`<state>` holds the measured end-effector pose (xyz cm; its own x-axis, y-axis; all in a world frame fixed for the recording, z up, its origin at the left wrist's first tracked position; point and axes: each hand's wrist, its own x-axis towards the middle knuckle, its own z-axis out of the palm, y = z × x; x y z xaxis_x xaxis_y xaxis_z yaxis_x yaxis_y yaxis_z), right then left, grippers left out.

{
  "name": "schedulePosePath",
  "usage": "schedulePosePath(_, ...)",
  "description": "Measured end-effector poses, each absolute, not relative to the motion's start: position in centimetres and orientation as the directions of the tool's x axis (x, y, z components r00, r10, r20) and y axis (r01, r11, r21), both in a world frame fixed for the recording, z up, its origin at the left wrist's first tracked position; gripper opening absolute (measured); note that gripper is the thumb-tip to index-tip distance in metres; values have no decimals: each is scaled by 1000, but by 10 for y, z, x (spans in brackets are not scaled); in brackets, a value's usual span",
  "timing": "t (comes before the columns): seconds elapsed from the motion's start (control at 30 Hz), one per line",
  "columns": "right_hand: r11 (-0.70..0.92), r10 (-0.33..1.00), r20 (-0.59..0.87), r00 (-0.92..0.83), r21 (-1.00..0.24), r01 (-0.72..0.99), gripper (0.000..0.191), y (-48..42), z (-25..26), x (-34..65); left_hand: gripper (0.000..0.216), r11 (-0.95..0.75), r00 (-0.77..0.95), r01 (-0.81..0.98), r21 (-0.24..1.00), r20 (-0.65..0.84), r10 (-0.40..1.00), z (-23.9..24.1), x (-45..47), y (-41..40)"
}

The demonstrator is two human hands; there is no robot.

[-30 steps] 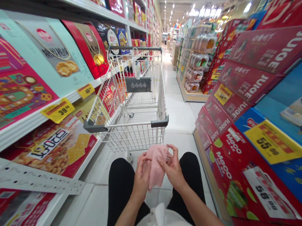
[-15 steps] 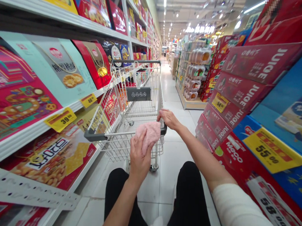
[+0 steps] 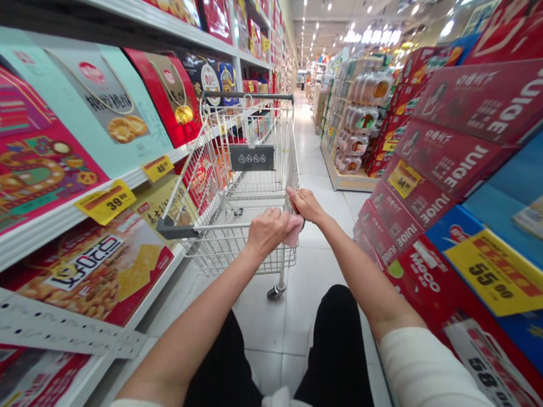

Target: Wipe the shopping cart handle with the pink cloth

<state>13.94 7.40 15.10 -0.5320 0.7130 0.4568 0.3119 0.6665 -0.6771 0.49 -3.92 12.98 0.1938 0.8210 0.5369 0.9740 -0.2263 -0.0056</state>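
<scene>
A wire shopping cart (image 3: pixel 239 187) stands in the aisle straight ahead, its basket without goods. My left hand (image 3: pixel 266 230) is closed on a pink cloth (image 3: pixel 294 232) and presses it against the cart's near rim, by the right grey corner piece. My right hand (image 3: pixel 304 203) grips that same right corner of the cart rim, just beyond the cloth. Most of the cloth is hidden under my left hand.
Shelves of boxed biscuits with yellow price tags (image 3: pixel 104 202) line the left side. Stacked red juice cartons (image 3: pixel 445 160) and blue boxes line the right. The white tiled aisle floor (image 3: pixel 317 171) runs on past the cart, with a stack of bottled drinks (image 3: pixel 360 118) beyond.
Both hands rose from my lap to the cart. The right hand took hold of the rim corner, and the left hand brought the pink cloth onto the rim beside it.
</scene>
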Motion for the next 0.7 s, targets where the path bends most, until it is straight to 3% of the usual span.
schedulePosePath(0.2, 556, 786, 332, -521, -749, 362, 89, 80, 155, 139, 60, -288, 252, 957, 11, 455, 854, 146, 1, -15)
schedulePosePath(0.37, 536, 812, 337, -477, -754, 379, 88, 84, 153, 142, 46, -317, 331, 938, -138, 623, 709, 115, 7, -18)
schedulePosePath(0.5, 587, 790, 363, -494, -678, 442, 89, 85, 154, 143, 41, -343, 332, 932, -120, 666, 668, 105, 5, -18)
schedulePosePath(0.7, 687, 711, 390, -585, -564, 459, 91, 91, 153, 149, 38, -306, 391, 919, -248, 663, 639, 116, -54, -33)
